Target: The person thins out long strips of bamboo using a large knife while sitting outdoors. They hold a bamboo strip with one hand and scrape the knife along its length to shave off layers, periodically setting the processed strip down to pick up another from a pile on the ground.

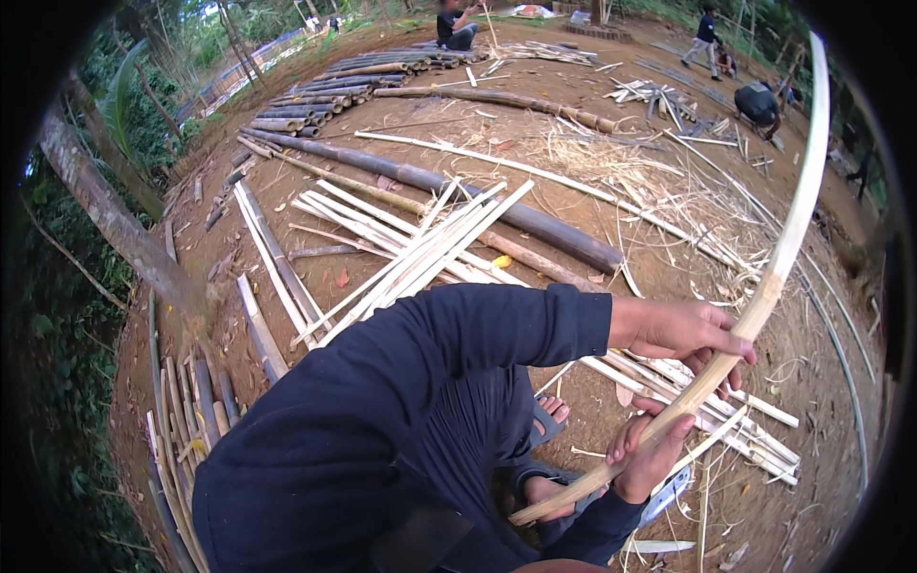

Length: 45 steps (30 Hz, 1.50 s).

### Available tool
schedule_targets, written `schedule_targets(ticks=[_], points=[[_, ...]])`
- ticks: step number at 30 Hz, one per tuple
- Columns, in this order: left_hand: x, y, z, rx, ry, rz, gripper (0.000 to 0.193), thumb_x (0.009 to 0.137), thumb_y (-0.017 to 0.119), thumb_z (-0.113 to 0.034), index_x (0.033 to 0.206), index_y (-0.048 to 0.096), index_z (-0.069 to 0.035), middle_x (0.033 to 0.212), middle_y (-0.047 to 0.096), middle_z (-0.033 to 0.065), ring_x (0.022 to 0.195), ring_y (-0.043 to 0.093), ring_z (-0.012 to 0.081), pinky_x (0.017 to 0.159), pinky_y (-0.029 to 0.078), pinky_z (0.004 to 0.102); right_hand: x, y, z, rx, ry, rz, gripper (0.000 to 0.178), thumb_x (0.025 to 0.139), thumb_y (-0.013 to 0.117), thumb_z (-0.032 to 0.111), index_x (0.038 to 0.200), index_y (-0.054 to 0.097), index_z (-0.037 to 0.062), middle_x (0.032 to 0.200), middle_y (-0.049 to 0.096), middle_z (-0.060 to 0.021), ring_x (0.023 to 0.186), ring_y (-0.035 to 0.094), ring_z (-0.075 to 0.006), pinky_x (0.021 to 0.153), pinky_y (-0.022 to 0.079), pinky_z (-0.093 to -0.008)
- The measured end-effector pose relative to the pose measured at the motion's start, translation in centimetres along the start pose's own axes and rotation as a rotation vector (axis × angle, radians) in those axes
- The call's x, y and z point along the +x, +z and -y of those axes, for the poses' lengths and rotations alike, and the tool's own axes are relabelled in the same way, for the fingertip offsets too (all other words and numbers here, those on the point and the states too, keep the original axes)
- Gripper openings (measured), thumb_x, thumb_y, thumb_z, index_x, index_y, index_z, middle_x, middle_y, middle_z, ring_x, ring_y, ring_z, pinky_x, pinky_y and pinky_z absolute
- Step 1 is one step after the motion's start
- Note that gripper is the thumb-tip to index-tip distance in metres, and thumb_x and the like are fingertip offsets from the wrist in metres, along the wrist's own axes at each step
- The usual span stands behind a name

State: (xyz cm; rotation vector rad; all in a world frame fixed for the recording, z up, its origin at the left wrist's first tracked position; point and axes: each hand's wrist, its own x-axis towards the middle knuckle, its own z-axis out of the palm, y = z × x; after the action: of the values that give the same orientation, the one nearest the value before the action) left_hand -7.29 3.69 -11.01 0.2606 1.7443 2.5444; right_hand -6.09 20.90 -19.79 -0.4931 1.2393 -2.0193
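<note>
A long, pale split-bamboo strip runs from between my legs up to the far right, curving in this view. My left hand is closed around its middle, the arm in a dark sleeve reaching across from the left. Lower down, my right hand holds the same strip from beneath, palm up, with its fingers curled against it. Beyond and below the hands lies a bundle of split-bamboo strips on the ground. A blue-and-white flat object shows partly behind my right hand; its kind is unclear.
Crossed pale strips lie ahead, beside a thick dark bamboo pole. Stacked bamboo poles are farther off, and shavings cover the ground. A tree trunk leans at left. A seated person and others are in the distance.
</note>
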Motion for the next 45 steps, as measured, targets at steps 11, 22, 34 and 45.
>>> schedule_targets(ticks=[11,22,34,45], points=[[0.5,0.2,0.7,0.177,0.24,-0.245,0.041,0.099,0.045,-0.051,0.104,0.042,-0.01,0.083,0.047,0.0006,0.076,0.054,0.0137,0.071,0.051,0.0332,0.8,0.5,-2.0,-0.387,-0.351,-0.305,0.033,0.105,0.043,0.027,0.099,0.059,-0.0008,0.063,0.042,0.0031,0.055,0.035,-0.0047,0.05,0.027,-0.0211],[-1.3,-4.4,-11.4,0.191,0.714,-0.638,0.101,0.078,0.05,-0.082,0.125,0.045,0.007,0.099,0.062,0.0163,0.093,0.065,0.0289,0.091,0.053,0.045,5.0,-9.4,-5.7,-0.614,-0.467,-0.167,0.022,0.094,0.062,0.018,0.091,0.066,-0.003,0.054,0.045,0.0018,0.049,0.038,-0.0044,0.045,0.026,-0.0249],[2.3,0.5,-7.9,-0.024,0.535,-0.501,0.056,0.099,0.041,-0.059,0.066,0.037,-0.014,0.05,0.018,-0.006,0.042,0.018,0.007,0.04,0.02,0.0242,4.2,-17.0,-7.4,-0.954,-0.416,-0.489,0.035,0.093,0.063,0.028,0.115,0.063,0.0015,0.108,0.064,-0.0199,0.104,0.059,-0.0329,0.091,0.045,-0.0411],[5.5,4.5,-6.5,0.026,0.575,-0.497,0.056,0.098,0.042,-0.06,0.067,0.031,-0.015,0.053,0.022,-0.0048,0.043,0.022,0.0066,0.041,0.022,0.0243,-5.3,-26.9,-16.5,-1.493,0.962,-1.002,0.054,0.08,0.073,0.029,0.124,0.05,0.0075,0.131,0.042,-0.0193,0.118,0.048,-0.0361,0.097,0.043,-0.0444]])
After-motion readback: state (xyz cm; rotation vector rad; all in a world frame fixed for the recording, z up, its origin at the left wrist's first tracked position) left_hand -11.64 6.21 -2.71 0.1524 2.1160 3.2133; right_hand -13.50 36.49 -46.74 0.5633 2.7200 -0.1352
